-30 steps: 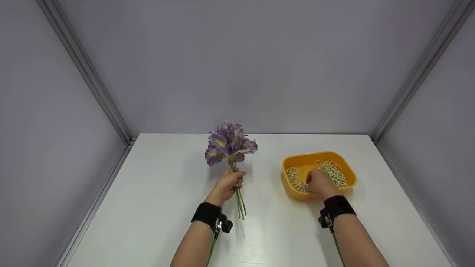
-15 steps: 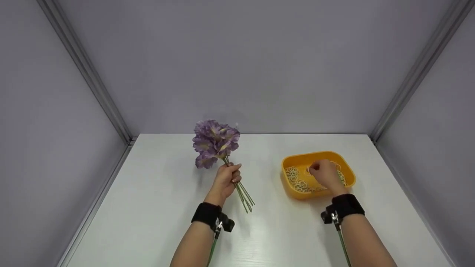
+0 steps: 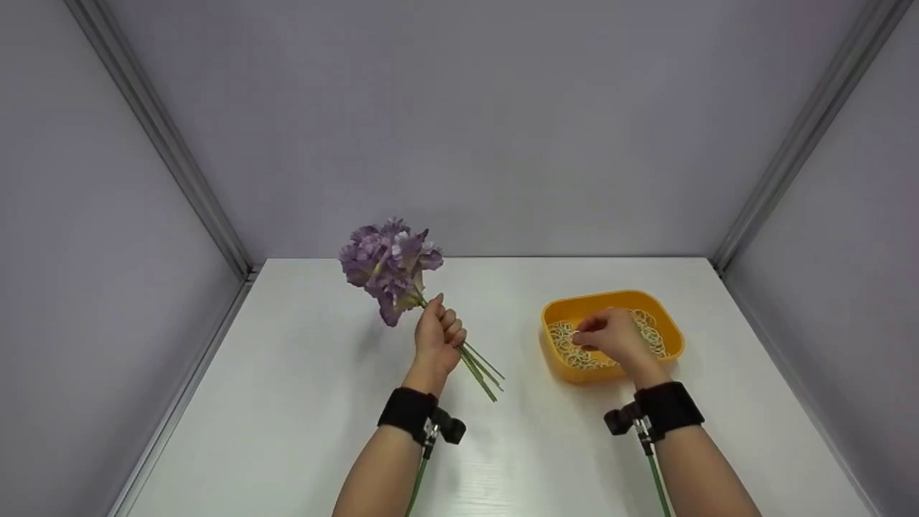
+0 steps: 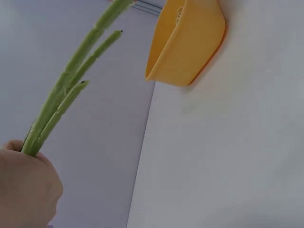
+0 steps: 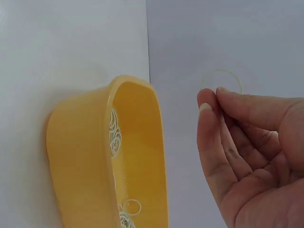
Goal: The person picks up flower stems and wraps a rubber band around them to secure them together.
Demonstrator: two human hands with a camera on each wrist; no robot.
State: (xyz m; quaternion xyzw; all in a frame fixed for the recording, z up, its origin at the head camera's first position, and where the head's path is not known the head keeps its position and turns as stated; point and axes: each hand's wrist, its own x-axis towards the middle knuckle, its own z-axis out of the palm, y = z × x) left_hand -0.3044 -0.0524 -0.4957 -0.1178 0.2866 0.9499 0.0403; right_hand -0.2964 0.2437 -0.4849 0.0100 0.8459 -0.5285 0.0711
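My left hand (image 3: 439, 337) grips several green stems (image 4: 61, 95) of a bunch of purple flowers (image 3: 390, 266). The blossoms lean to the upper left and the stem ends stick out below the fist toward the lower right. Over the yellow basket (image 3: 563, 372), my right hand (image 3: 614, 336) pinches one thin pale rubber band (image 5: 223, 71) between thumb and index finger, clear of the basket in the right wrist view. Loose rubber bands (image 3: 574, 353) lie in heaps at the basket's left and right sides.
A white table (image 3: 301, 431) carries the basket at its right half. Grey panels (image 3: 459, 129) enclose the table at the back and both sides. A black strap with a small camera (image 3: 650, 416) sits on each wrist, trailing a green cable.
The bunch of flowers has tilted and moved left, its stem ends swinging to the right. My right hand has lifted out of the basket with a rubber band and shifted slightly left.
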